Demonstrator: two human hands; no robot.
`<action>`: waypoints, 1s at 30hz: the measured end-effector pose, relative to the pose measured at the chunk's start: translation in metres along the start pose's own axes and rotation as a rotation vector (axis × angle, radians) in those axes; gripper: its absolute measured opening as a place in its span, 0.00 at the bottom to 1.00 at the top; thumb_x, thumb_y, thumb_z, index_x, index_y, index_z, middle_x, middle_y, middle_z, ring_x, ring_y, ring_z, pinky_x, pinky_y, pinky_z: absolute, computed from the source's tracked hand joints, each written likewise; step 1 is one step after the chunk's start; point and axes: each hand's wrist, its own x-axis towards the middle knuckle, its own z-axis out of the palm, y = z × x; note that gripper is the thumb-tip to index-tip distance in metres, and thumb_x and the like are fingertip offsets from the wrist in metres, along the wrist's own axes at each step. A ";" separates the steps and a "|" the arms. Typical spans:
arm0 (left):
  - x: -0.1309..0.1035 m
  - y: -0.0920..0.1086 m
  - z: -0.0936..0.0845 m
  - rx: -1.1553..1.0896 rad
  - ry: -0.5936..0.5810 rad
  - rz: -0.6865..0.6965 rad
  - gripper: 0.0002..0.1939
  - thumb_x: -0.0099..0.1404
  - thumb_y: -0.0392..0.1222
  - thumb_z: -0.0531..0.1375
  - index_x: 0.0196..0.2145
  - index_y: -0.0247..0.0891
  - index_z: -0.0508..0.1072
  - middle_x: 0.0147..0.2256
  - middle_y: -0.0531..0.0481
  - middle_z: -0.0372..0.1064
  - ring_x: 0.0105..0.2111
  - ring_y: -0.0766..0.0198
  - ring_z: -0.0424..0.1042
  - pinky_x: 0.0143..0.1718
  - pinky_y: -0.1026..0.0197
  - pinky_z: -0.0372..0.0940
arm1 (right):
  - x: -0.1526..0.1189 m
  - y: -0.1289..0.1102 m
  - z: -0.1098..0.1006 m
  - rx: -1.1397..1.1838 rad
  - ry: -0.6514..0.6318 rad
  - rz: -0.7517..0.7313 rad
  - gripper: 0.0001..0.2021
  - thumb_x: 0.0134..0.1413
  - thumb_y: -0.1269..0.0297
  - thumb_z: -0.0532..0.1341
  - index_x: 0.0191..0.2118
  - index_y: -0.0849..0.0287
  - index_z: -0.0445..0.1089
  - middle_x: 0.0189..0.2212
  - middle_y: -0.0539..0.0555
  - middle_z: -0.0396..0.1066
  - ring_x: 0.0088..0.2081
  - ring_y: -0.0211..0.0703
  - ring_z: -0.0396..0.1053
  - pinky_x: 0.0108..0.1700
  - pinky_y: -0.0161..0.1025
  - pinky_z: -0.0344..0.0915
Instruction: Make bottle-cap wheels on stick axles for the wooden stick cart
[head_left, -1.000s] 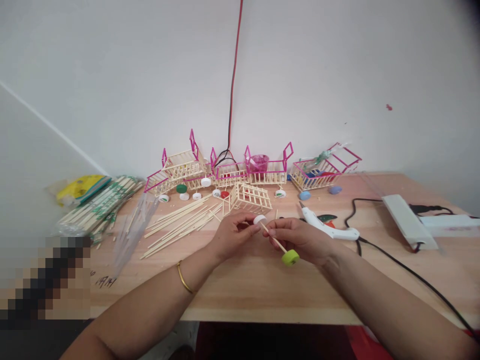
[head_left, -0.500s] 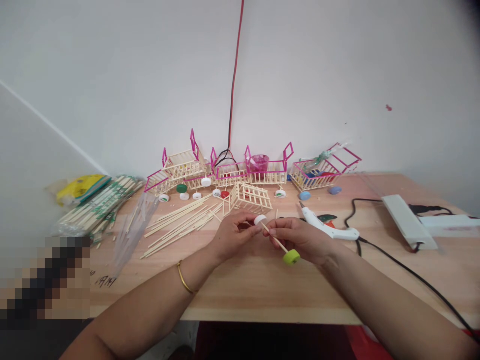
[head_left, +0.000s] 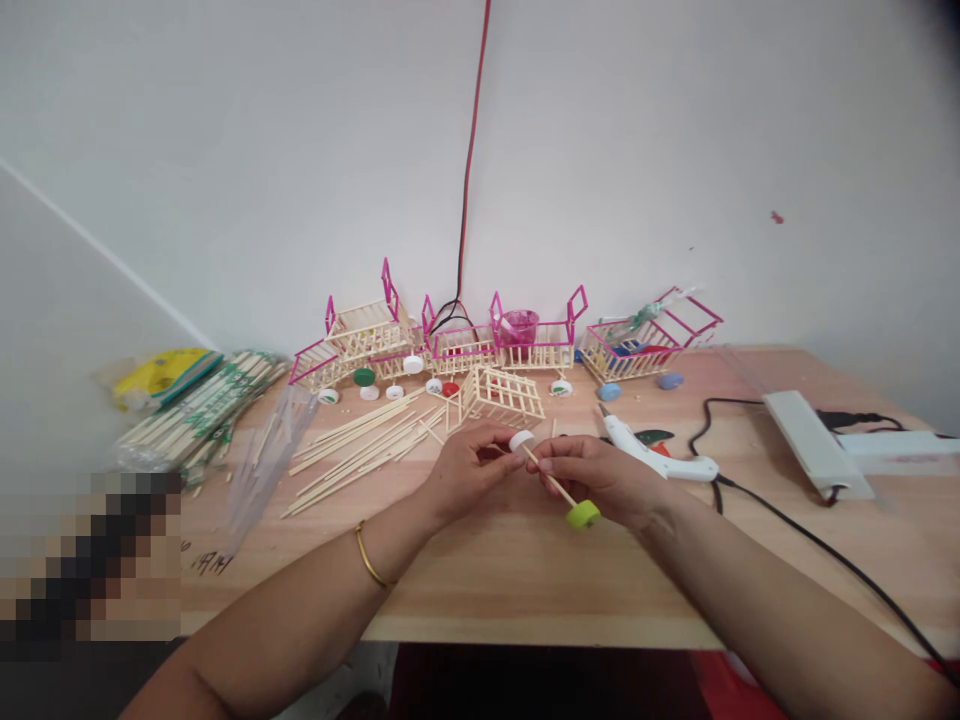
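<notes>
Between my hands is a thin wooden stick [head_left: 559, 487] with a white cap [head_left: 520, 440] on its upper end and a lime green cap [head_left: 583, 515] on its lower end. The fingers of my left hand [head_left: 469, 470] are closed on the white cap. My right hand [head_left: 592, 475] pinches the stick just below that cap. The green cap hangs free above the wooden table. Just behind my hands lies a plain stick frame [head_left: 504, 395]. A white glue gun [head_left: 660, 460] rests beyond my right wrist.
Pink-trimmed stick carts [head_left: 461, 350] with bottle-cap wheels line the wall. Loose sticks [head_left: 367, 455] lie left of centre, near plastic sleeves [head_left: 270, 465] and bundled sticks [head_left: 202, 405]. A white power strip [head_left: 817, 445] and black cables are on the right.
</notes>
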 end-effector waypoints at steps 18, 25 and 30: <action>0.000 -0.003 0.000 0.036 -0.015 0.004 0.10 0.58 0.42 0.64 0.38 0.37 0.76 0.39 0.46 0.72 0.41 0.62 0.71 0.42 0.60 0.69 | 0.001 0.002 -0.001 -0.003 -0.003 -0.007 0.13 0.37 0.59 0.71 0.28 0.62 0.73 0.18 0.47 0.67 0.20 0.29 0.58 0.23 0.31 0.49; 0.000 -0.003 -0.001 0.044 -0.004 0.015 0.10 0.58 0.42 0.64 0.38 0.37 0.76 0.38 0.46 0.72 0.40 0.62 0.72 0.41 0.60 0.69 | 0.001 -0.001 0.001 -0.023 0.006 0.004 0.13 0.37 0.59 0.70 0.28 0.62 0.72 0.18 0.47 0.66 0.20 0.29 0.57 0.22 0.32 0.46; 0.000 0.000 0.000 0.026 0.013 -0.031 0.13 0.57 0.45 0.65 0.39 0.36 0.76 0.39 0.45 0.72 0.39 0.62 0.72 0.41 0.59 0.70 | 0.001 -0.004 0.000 -0.076 0.026 -0.014 0.13 0.39 0.58 0.68 0.30 0.63 0.73 0.17 0.47 0.65 0.20 0.29 0.54 0.22 0.33 0.43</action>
